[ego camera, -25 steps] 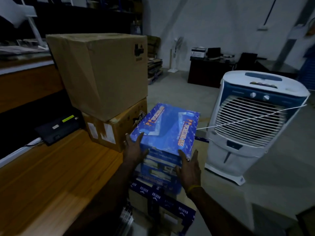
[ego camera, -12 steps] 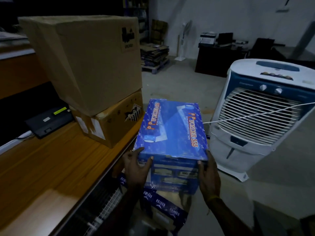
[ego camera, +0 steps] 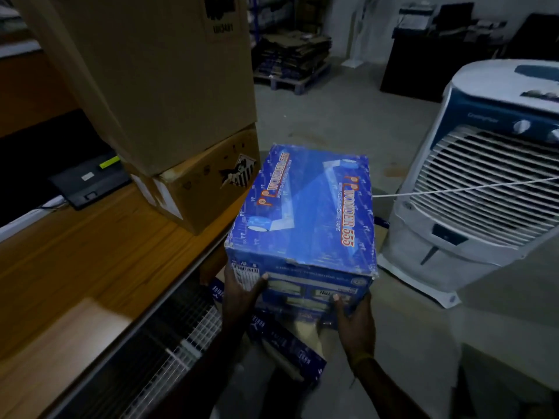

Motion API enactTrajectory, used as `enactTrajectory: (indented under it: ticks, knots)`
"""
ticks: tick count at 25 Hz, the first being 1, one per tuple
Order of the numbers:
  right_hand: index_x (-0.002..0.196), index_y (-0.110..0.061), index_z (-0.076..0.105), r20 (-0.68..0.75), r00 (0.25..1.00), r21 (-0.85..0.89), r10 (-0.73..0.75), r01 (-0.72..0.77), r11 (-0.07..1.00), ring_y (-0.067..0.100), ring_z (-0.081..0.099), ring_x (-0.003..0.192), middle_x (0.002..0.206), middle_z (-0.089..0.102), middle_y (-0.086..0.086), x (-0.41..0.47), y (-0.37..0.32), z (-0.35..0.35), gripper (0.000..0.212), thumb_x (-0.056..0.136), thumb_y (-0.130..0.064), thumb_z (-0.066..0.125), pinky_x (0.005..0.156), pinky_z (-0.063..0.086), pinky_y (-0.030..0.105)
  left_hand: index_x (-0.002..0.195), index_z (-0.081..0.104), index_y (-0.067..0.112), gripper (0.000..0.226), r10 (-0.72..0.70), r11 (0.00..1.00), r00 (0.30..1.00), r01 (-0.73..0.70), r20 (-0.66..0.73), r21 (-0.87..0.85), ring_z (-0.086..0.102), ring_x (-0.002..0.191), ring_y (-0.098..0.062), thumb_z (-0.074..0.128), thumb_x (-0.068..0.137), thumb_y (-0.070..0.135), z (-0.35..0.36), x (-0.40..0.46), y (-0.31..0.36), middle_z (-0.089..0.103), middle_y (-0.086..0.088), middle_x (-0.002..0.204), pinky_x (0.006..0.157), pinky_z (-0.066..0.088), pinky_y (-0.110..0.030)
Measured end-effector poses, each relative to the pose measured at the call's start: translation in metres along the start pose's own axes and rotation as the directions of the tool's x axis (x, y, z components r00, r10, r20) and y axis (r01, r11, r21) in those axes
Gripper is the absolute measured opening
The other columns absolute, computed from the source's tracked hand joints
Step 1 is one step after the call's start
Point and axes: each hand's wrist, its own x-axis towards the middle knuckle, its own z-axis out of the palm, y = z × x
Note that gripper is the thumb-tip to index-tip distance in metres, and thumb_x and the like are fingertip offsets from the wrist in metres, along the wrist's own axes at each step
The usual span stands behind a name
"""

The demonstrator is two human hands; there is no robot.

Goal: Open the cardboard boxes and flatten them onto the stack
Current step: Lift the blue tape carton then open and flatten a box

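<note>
A closed blue cardboard box printed "Wonder 555" sits in front of me, just past the wooden table's edge. My left hand grips its near left corner, thumb on the front face. My right hand holds the near right lower edge, fingers under it. Beneath the blue box lies another carton with blue printed tape. Two brown cardboard boxes stand stacked on the table: a large one on top of a smaller one.
A white air cooler stands on the floor close to the right, with a thin white cord stretched across it. The wooden table is on my left, holding a black device. Flattened cardboard lies on a pallet far back.
The view has closed in on the blue box. Both hands slid from its top edge down to its near face and lower edge.
</note>
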Motion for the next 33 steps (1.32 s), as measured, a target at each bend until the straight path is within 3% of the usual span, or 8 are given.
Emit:
enactTrajectory:
  ticks: [4, 9, 13, 16, 21, 25, 28, 33]
  knots:
    - [0.141, -0.036, 0.037, -0.077, 0.997, 0.028, -0.015, 0.017, 0.999, 0.014, 0.061, 0.103, 0.125, 0.063, -0.008, -0.023, -0.014, -0.001, 0.062, 0.088, -0.054, 0.061, 0.085, 0.052, 0.035, 0.137, 0.041, 0.027, 0.076, 0.025, 0.999, 0.993, -0.02, -0.115, 0.051, 0.061, 0.107, -0.001, 0.084, 0.076, 0.036, -0.004, -0.017, -0.001, 0.062, 0.018, 0.12, 0.088, 0.047, -0.024]
    - [0.138, -0.037, 0.04, -0.084, 0.996, 0.071, 0.011, -0.005, 0.997, 0.015, 0.064, 0.099, 0.12, 0.065, -0.009, -0.06, -0.019, -0.001, 0.064, 0.083, -0.063, 0.059, 0.082, 0.052, 0.034, 0.132, 0.042, 0.016, 0.067, 0.034, 0.999, 0.994, -0.038, -0.104, -0.037, 0.06, 0.092, 0.012, 0.082, 0.079, 0.016, -0.022, -0.049, 0.006, 0.061, 0.013, 0.11, 0.07, 0.046, -0.004]
    - [0.132, -0.038, 0.045, -0.065, 0.997, 0.126, 0.039, -0.03, 0.992, 0.017, 0.066, 0.102, 0.116, 0.067, -0.009, -0.117, 0.004, -0.002, 0.057, 0.084, -0.058, 0.067, 0.083, 0.054, 0.036, 0.133, 0.044, 0.02, 0.092, -0.038, 0.997, 0.994, 0.03, -0.103, -0.076, 0.064, 0.112, -0.015, 0.089, 0.058, 0.051, -0.064, -0.095, -0.024, 0.064, 0.0, 0.123, 0.089, 0.053, -0.033]
    - [0.133, -0.036, 0.047, -0.094, 0.996, 0.137, 0.005, 0.008, 0.991, 0.013, 0.064, 0.102, 0.115, 0.066, -0.01, -0.158, 0.014, -0.005, 0.052, 0.087, -0.05, 0.067, 0.081, 0.05, 0.03, 0.132, 0.048, 0.027, 0.082, -0.028, 0.997, 0.995, 0.021, -0.098, -0.072, 0.062, 0.117, -0.017, 0.085, 0.064, 0.055, -0.087, -0.133, -0.047, 0.064, 0.002, 0.127, 0.098, 0.05, -0.048]
    - [0.131, -0.04, 0.045, -0.052, 0.999, 0.106, -0.009, 0.015, 0.994, -0.015, 0.054, 0.101, 0.118, 0.057, -0.023, -0.19, 0.035, -0.008, 0.049, 0.091, -0.029, 0.07, 0.083, 0.041, 0.005, 0.134, 0.045, 0.04, 0.076, -0.013, 1.0, 0.996, 0.015, -0.087, 0.018, 0.058, 0.119, -0.008, 0.079, 0.068, 0.057, -0.101, -0.163, -0.067, 0.06, 0.009, 0.13, 0.094, 0.047, -0.032]
    - [0.146, -0.019, 0.039, 0.064, 0.994, 0.029, 0.088, -0.09, 0.995, 0.015, 0.052, 0.121, 0.132, 0.052, 0.002, -0.179, 0.089, 0.007, 0.071, 0.086, -0.021, 0.076, 0.098, 0.044, 0.029, 0.143, 0.039, 0.023, 0.091, -0.065, 0.995, 0.995, 0.059, 0.077, 0.079, 0.059, 0.116, -0.002, 0.077, 0.067, 0.055, -0.11, -0.156, -0.1, 0.057, 0.003, 0.136, 0.089, 0.049, -0.018]
    - [0.145, -0.014, 0.037, 0.149, 0.973, 0.084, 0.175, -0.188, 0.978, 0.025, 0.054, 0.12, 0.132, 0.052, 0.005, -0.168, 0.11, 0.016, 0.071, 0.085, -0.012, 0.076, 0.092, 0.045, 0.032, 0.142, 0.042, 0.011, 0.089, -0.163, 0.986, 0.971, 0.164, 0.174, 0.012, 0.063, 0.113, -0.008, 0.079, 0.068, 0.042, -0.113, -0.144, -0.124, 0.06, -0.006, 0.135, 0.088, 0.054, -0.026]
    - [0.141, -0.017, 0.044, 0.112, 0.981, 0.24, 0.157, -0.18, 0.954, 0.022, 0.06, 0.115, 0.124, 0.061, -0.003, -0.171, 0.097, 0.019, 0.065, 0.085, -0.007, 0.075, 0.086, 0.052, 0.026, 0.123, 0.054, 0.031, 0.04, -0.262, 0.95, 0.954, 0.282, 0.146, -0.136, 0.068, 0.103, -0.009, 0.067, 0.09, 0.011, -0.11, -0.147, -0.129, 0.066, 0.001, 0.123, 0.071, 0.06, -0.031]
